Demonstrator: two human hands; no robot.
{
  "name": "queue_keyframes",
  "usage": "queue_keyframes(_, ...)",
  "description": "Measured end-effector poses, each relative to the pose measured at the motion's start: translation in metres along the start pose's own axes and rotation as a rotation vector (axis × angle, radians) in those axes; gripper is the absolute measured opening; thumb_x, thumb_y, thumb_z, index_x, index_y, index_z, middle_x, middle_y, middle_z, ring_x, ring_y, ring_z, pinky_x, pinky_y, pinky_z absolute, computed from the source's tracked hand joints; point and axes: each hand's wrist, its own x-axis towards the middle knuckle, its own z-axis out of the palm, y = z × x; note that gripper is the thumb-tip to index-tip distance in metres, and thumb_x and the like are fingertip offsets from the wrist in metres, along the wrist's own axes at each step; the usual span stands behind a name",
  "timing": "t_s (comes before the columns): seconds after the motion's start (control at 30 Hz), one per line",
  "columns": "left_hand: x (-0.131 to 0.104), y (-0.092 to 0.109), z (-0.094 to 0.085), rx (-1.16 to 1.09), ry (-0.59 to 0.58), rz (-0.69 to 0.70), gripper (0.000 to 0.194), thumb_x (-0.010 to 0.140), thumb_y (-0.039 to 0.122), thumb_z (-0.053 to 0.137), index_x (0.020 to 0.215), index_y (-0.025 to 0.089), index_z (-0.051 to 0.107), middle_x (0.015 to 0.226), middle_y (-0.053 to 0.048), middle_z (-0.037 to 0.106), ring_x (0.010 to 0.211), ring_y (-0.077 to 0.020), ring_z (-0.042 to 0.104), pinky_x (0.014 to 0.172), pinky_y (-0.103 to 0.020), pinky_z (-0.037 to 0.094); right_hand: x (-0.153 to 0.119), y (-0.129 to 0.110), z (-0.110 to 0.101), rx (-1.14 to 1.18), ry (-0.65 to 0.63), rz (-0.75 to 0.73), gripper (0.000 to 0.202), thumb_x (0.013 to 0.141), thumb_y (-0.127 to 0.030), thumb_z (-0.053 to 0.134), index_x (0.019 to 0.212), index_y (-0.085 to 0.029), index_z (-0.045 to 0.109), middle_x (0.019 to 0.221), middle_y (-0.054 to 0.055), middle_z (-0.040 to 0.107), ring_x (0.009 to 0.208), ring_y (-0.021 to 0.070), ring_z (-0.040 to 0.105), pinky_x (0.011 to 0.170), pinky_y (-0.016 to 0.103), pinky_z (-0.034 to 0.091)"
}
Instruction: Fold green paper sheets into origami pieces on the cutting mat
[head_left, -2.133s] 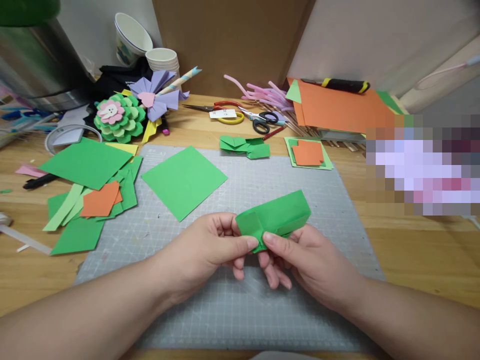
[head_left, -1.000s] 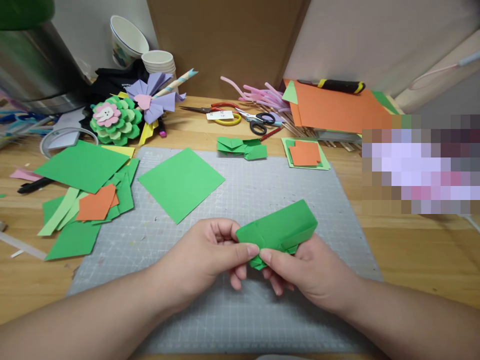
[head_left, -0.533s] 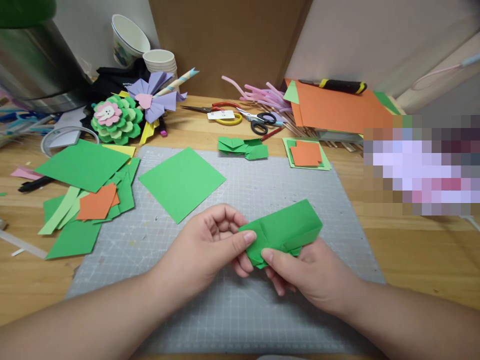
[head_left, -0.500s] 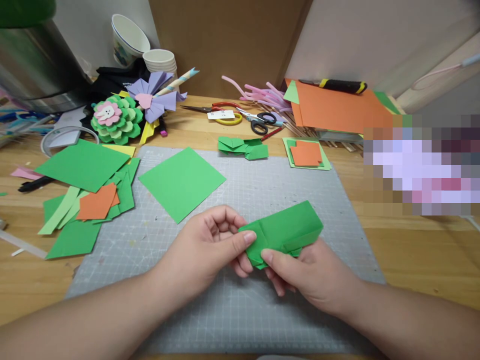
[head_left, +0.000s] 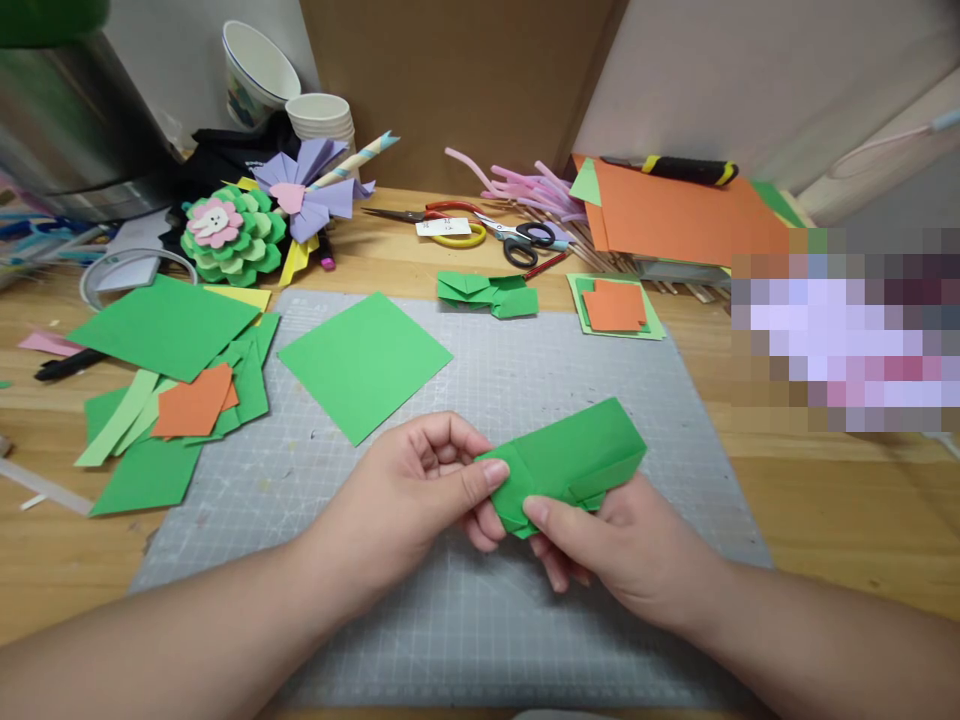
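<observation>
A folded green paper piece [head_left: 574, 450] is held above the grey cutting mat [head_left: 450, 620]. My left hand [head_left: 435, 480] pinches its left end, thumb on top and fingers beneath. My right hand [head_left: 607, 540] grips its lower edge, with the thumb near the lower left corner and the other fingers partly hidden under it. Behind my left hand, a flat green square sheet [head_left: 365, 367] lies on the mat. Another folded green piece [head_left: 487, 294] rests at the mat's back edge, and a small stack with an orange square [head_left: 615, 305] sits to its right.
Green and orange scraps [head_left: 195, 403] are piled at the left. Scissors [head_left: 517, 235], pink sticks [head_left: 532, 190] and orange sheets [head_left: 682, 220] lie at the back. Paper flowers [head_left: 236, 235], paper cups [head_left: 321, 115] and a metal container [head_left: 82, 130] stand back left.
The folded paper's right end has risen very slightly, and a flap on its lower edge looks pressed flatter. Both hands keep their hold almost in place.
</observation>
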Motion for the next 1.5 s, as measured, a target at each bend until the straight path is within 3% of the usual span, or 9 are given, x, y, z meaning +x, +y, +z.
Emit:
queue_keyframes(0.27, -0.003, 0.004, 0.006, -0.011, -0.057, -0.133, 0.028, 0.062, 0.027, 0.081, 0.062, 0.015, 0.055, 0.05, 0.003, 0.064, 0.043, -0.0066, 0.055, 0.046, -0.016, 0.044, 0.0, -0.006, 0.005, 0.032, -0.017, -0.017, 0.017, 0.08, -0.029, 0.055, 0.066, -0.019, 0.052, 0.055, -0.004, 0.049, 0.044, 0.007, 0.043, 0.04, 0.017, 0.038)
queue_keyframes(0.53, -0.006, 0.003, 0.001, 0.061, -0.055, -0.121, 0.022, 0.07, 0.031, 0.074, 0.062, 0.014, 0.062, 0.052, 0.001, 0.066, 0.046, -0.0089, 0.057, 0.051, -0.02, 0.046, -0.001, 0.0, 0.0, -0.008, 0.013, -0.055, 0.017, 0.079, -0.029, 0.055, 0.066, -0.018, 0.053, 0.056, -0.003, 0.049, 0.045, 0.0072, 0.045, 0.041, 0.017, 0.04)
queue_keyframes(0.73, -0.006, 0.002, 0.001, 0.055, -0.07, -0.09, 0.03, 0.077, 0.038, 0.066, 0.059, 0.014, 0.06, 0.053, -0.002, 0.066, 0.048, -0.0101, 0.058, 0.051, -0.02, 0.046, 0.0, -0.004, 0.0, 0.003, 0.054, -0.009, 0.017, 0.074, -0.028, 0.057, 0.061, -0.018, 0.053, 0.052, -0.003, 0.052, 0.039, 0.0073, 0.047, 0.036, 0.018, 0.037)
queue_keyframes(0.9, -0.003, 0.007, -0.006, 0.223, 0.055, 0.048, 0.029, 0.075, 0.036, 0.07, 0.058, 0.015, 0.056, 0.047, 0.002, 0.059, 0.043, -0.0079, 0.051, 0.046, -0.019, 0.042, 0.0, -0.002, -0.003, 0.013, 0.076, 0.021, 0.02, 0.074, -0.032, 0.058, 0.061, -0.018, 0.053, 0.051, -0.003, 0.053, 0.037, 0.0073, 0.047, 0.035, 0.018, 0.035)
queue_keyframes(1.03, 0.0, 0.011, -0.013, 0.139, 0.18, 0.168, 0.024, 0.081, 0.028, 0.063, 0.062, 0.016, 0.053, 0.048, 0.006, 0.051, 0.04, -0.0057, 0.044, 0.04, -0.016, 0.04, 0.0, -0.001, -0.003, 0.014, 0.064, 0.047, 0.023, 0.074, -0.035, 0.059, 0.06, -0.018, 0.053, 0.05, -0.002, 0.054, 0.038, 0.0078, 0.047, 0.035, 0.019, 0.034)
queue_keyframes(1.1, -0.001, 0.01, -0.012, 0.062, 0.141, 0.168, 0.02, 0.083, 0.031, 0.06, 0.07, 0.018, 0.052, 0.051, 0.006, 0.051, 0.04, -0.0072, 0.045, 0.037, -0.016, 0.042, 0.0, -0.002, -0.002, 0.024, 0.069, 0.053, 0.024, 0.075, -0.036, 0.058, 0.06, -0.018, 0.053, 0.049, -0.002, 0.053, 0.037, 0.0075, 0.046, 0.036, 0.019, 0.033)
queue_keyframes(1.17, -0.003, 0.006, -0.006, 0.049, 0.03, 0.097, 0.02, 0.082, 0.036, 0.061, 0.078, 0.02, 0.051, 0.053, 0.006, 0.052, 0.041, -0.0093, 0.047, 0.034, -0.018, 0.043, 0.0, -0.003, -0.002, 0.03, 0.081, 0.049, 0.026, 0.076, -0.037, 0.056, 0.06, -0.017, 0.054, 0.048, -0.003, 0.053, 0.037, 0.007, 0.045, 0.037, 0.019, 0.033)
queue_keyframes(1.3, -0.008, 0.001, 0.006, 0.21, -0.162, -0.042, 0.019, 0.081, 0.034, 0.062, 0.076, 0.018, 0.053, 0.057, 0.003, 0.057, 0.043, -0.0081, 0.047, 0.035, -0.015, 0.041, 0.002, -0.002, -0.001, 0.022, 0.078, 0.043, 0.029, 0.078, -0.039, 0.055, 0.059, -0.017, 0.054, 0.047, -0.002, 0.052, 0.039, 0.0076, 0.044, 0.039, 0.019, 0.033)
queue_keyframes(1.5, -0.009, 0.001, 0.009, 0.227, -0.174, -0.025, 0.017, 0.086, 0.029, 0.054, 0.073, 0.018, 0.053, 0.06, 0.003, 0.061, 0.04, -0.0053, 0.039, 0.035, -0.013, 0.036, 0.001, -0.001, 0.0, -0.026, 0.043, 0.104, 0.034, 0.08, -0.044, 0.054, 0.059, -0.017, 0.055, 0.048, 0.0, 0.054, 0.042, 0.0097, 0.046, 0.042, 0.022, 0.037)
